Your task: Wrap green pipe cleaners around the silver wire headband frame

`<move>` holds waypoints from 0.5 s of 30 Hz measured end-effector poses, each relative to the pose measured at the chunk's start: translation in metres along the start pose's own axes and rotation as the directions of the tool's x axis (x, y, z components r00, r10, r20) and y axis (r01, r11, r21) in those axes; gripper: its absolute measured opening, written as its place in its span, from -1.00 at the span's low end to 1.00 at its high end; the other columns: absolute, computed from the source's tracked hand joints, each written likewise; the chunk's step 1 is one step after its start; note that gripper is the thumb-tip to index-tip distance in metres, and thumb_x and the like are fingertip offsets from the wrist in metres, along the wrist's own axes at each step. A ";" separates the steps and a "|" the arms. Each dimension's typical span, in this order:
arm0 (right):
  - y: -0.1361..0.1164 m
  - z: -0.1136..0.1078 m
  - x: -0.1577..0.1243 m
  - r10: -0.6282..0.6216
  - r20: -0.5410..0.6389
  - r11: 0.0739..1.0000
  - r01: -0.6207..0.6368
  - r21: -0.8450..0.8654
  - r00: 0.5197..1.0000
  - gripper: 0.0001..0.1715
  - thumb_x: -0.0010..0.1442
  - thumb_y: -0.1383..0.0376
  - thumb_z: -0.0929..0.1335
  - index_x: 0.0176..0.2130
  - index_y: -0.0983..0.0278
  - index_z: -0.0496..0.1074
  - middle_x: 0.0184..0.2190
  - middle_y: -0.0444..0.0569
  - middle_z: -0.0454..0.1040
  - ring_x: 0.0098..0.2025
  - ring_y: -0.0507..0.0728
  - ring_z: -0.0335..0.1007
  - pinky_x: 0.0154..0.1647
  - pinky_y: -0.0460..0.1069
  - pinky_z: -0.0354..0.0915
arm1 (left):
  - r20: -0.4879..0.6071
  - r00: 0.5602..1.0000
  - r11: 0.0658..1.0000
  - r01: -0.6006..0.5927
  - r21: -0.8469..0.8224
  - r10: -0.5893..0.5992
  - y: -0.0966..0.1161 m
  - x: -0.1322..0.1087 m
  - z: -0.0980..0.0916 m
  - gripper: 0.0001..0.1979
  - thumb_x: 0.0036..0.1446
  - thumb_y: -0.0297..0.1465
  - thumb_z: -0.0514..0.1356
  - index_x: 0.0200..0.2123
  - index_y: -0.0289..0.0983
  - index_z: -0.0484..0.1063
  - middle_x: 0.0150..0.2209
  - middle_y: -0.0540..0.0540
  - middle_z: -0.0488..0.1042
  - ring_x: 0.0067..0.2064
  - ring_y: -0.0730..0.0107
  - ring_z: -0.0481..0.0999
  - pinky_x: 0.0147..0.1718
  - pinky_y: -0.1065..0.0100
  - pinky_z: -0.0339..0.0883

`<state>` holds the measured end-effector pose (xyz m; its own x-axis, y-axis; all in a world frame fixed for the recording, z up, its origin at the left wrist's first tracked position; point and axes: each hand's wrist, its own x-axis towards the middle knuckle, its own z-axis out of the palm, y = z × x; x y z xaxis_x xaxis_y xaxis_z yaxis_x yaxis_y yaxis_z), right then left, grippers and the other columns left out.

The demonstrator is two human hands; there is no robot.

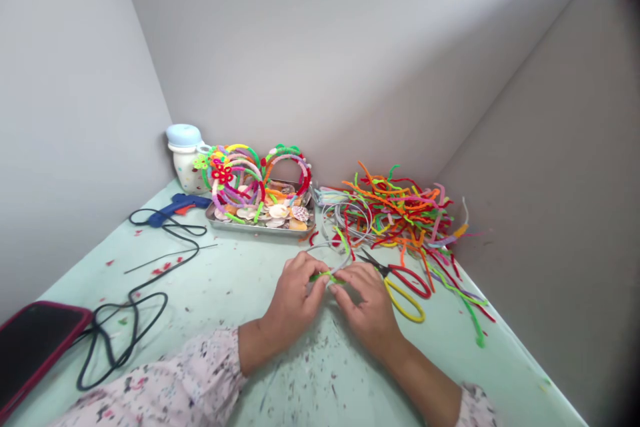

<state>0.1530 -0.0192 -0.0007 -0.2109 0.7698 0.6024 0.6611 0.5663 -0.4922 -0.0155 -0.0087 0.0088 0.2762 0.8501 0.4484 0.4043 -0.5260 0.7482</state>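
Observation:
My left hand [294, 295] and my right hand [369, 307] meet above the middle of the table, both closed in a pinch. Between their fingertips is a yellow-green pipe cleaner [327, 273], crossing a thin grey hoop [349, 257] that arcs up behind the fingers. The left fingers grip the pipe cleaner's left part, while the right fingers pinch it near the hoop. How far it wraps round the hoop is hidden by the fingers. Scissors [407, 287] with one red and one yellow handle lie just right of my right hand, blades partly apart.
Loose pipe cleaners [400, 210] are heaped at the back right, beside more grey hoops [370, 220]. A metal tray [260, 229] holds shells and colourful wrapped hoops [235, 177]. At left are a jar [187, 163], a blue glue gun [173, 209], its black cord [135, 300] and a phone [40, 347].

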 end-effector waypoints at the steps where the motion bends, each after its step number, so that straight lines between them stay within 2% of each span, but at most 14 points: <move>1: 0.001 0.000 0.000 0.005 0.000 1.000 -0.005 -0.007 1.000 -0.87 0.20 0.30 0.35 -0.20 0.22 0.45 -0.33 -0.02 0.49 -0.21 0.19 0.32 -0.15 0.13 0.24 | 0.005 1.000 1.000 0.008 0.006 -0.008 0.000 0.000 0.000 -0.87 0.22 -0.42 0.05 -0.27 -0.25 0.40 -0.28 -0.10 0.40 -0.17 0.26 0.37 -0.13 0.22 0.20; 9: 0.001 0.000 -0.002 -0.022 0.026 0.997 0.024 -0.071 0.999 -0.89 0.21 0.30 0.34 -0.23 0.24 0.45 -0.39 -0.04 0.47 -0.27 0.17 0.30 -0.23 0.08 0.16 | 0.007 0.999 0.998 0.049 0.039 -0.049 0.001 0.001 0.000 -0.88 0.22 -0.41 0.05 -0.33 -0.25 0.37 -0.32 -0.07 0.37 -0.21 0.27 0.36 -0.17 0.23 0.19; 15: -0.002 0.000 -0.004 -0.059 0.011 0.985 0.060 -0.162 0.998 -0.88 0.20 0.27 0.35 -0.25 0.24 0.48 -0.45 -0.06 0.47 -0.33 0.15 0.27 -0.29 0.04 0.07 | 0.010 1.000 0.999 0.022 0.042 -0.023 -0.001 0.001 0.001 -0.85 0.24 -0.42 0.01 -0.32 -0.25 0.35 -0.32 -0.08 0.35 -0.21 0.26 0.33 -0.17 0.23 0.18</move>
<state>0.1521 -0.0231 -0.0021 -0.2572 0.7384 0.6234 0.7555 0.5559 -0.3468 -0.0147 -0.0072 0.0077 0.2756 0.8615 0.4265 0.4468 -0.5077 0.7366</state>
